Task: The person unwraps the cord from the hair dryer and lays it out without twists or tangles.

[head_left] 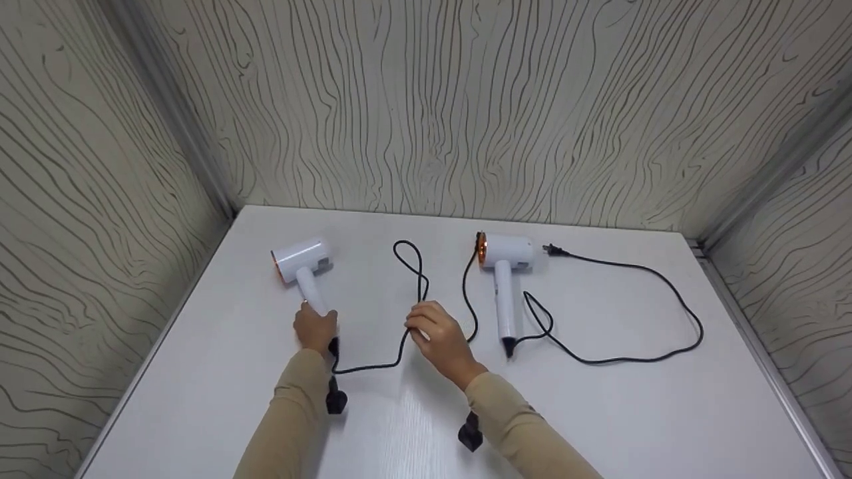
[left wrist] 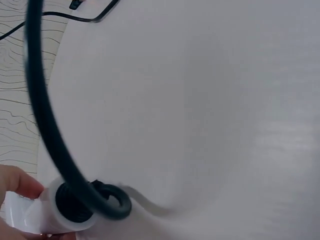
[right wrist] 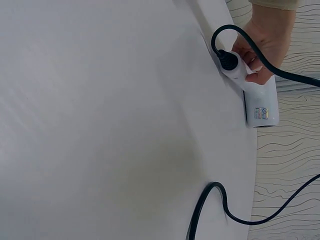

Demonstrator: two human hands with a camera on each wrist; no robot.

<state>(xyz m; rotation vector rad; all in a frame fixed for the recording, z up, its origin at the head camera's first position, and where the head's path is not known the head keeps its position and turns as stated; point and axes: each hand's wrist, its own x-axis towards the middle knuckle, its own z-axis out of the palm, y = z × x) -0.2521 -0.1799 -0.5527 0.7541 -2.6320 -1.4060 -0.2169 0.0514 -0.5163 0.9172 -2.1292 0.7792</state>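
Observation:
My left hand (head_left: 315,327) grips the handle of a white hair dryer (head_left: 303,258) with an orange-rimmed end, on the left of the table. Its black cord (head_left: 366,367) runs from the handle's base towards the middle, where my right hand (head_left: 440,340) pinches it between thumb and fingers. Beyond those fingers the cord makes a narrow loop (head_left: 407,251). The left wrist view has the handle end (left wrist: 49,212) close up, with the thick cord (left wrist: 47,120) arching from it. In the right wrist view the left hand (right wrist: 267,42) holds the dryer (right wrist: 262,102); the right hand is out of frame.
A second white hair dryer (head_left: 507,251) lies right of centre, handle towards me. Its black cord (head_left: 692,319) curves widely over the right side to a two-pin plug (head_left: 554,250). Another cord stretch (head_left: 468,293) runs up beside it. Wood-patterned panels (head_left: 426,113) enclose the white table (head_left: 599,412).

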